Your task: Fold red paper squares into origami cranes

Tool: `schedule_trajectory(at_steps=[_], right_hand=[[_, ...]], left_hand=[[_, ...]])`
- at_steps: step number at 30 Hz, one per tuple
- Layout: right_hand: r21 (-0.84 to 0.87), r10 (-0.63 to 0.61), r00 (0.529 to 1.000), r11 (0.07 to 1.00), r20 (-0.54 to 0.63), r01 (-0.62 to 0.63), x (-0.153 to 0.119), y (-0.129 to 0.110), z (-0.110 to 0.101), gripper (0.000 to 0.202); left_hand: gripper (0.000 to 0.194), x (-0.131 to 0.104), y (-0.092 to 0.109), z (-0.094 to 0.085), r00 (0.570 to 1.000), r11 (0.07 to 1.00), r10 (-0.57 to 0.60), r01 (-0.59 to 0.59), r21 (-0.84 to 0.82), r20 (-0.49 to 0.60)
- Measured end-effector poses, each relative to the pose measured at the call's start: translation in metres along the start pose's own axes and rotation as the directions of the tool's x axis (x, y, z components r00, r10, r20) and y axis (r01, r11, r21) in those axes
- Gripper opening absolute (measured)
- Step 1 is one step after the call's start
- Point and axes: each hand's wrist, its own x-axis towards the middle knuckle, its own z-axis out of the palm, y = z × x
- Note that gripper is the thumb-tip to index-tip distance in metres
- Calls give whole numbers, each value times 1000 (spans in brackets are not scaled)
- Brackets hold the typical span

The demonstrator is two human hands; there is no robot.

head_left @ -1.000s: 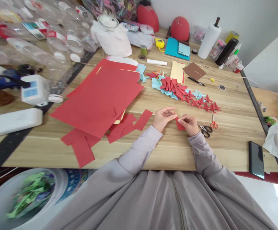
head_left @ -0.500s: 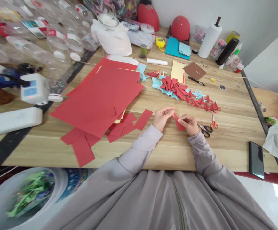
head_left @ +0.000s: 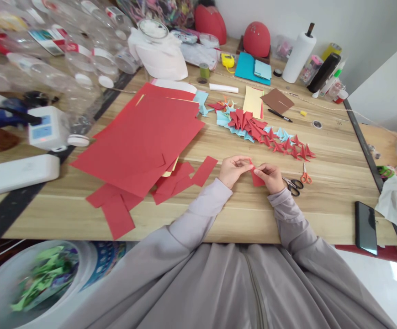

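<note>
Red paper piece, pinched in the fingertip grip of both the left hand and the right hand over the near part of the desk, looks only partly folded, with many seemingly finished red folded figures beyond it and several flat red strips unfolded.

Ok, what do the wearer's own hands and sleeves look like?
Left hand and right hand are bare: no gloves or watch visible. Rings can't be ruled out at this size. Both long sleeves are plain greyish mauve, loose and creased, ending near the wrists. They match the garment front, which has a zip.
</note>
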Motion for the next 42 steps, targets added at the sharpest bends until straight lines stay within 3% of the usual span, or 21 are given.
schedule_trajectory(at_steps=[6,15,21,29,37,42], right_hand=[[-4,28,1000,1000,7,-28,-1,-2,2,25],[-22,65,998,998,-22,-65,-1,-5,3,33],[28,101,992,995,-69,-99,-1,-2,-1,39],[0,22,996,1000,-82,-22,-5,-11,6,27],[-142,-135,988,982,-69,124,-6,-9,4,21],[-168,-122,989,980,-79,108,-7,-13,5,23]], left_hand=[[34,-1,2,1,998,994,-63,62,-91,-6],[39,-1,-1,0,1000,995,-26,24,92,16],[39,0,0,-2,999,999,48,-48,23,8],[38,-1,2,-2,991,990,134,-133,38,-30],[44,-5,5,1,996,996,55,-59,65,67],[40,-4,1,0,999,997,39,-41,61,36]])
